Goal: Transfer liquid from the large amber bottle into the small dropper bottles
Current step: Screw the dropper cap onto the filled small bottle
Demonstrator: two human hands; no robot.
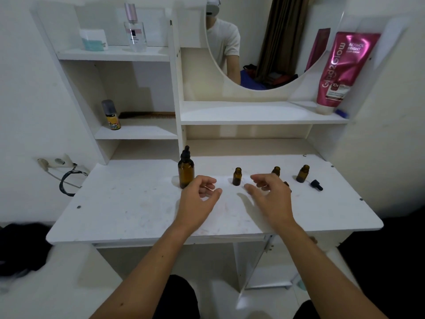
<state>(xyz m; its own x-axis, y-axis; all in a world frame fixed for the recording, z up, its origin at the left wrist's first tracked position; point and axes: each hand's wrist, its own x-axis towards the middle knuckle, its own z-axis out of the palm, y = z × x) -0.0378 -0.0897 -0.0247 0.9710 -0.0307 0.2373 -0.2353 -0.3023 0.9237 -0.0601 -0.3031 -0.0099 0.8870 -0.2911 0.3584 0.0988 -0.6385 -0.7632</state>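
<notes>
Bottle (186, 171) upright just beyond left hand (199, 199), untouched.

Glossy amber glass large bottle (186, 173) on a matt, scuffed white laminate desk (128, 203).

Both forearms are bare from the lower edge of the view up to the wrists, with no sleeves, watch, bracelet or rings showing. The left hand (199, 199) and the right hand (269, 199) are ungloved. A few small dark moles dot the left forearm. Below the arms, dark trousers (181, 298) cover the legs. In the oval mirror (253, 42), the reflected torso wears a white short-sleeved T-shirt (224, 42), with a light-coloured device at the head.
</notes>
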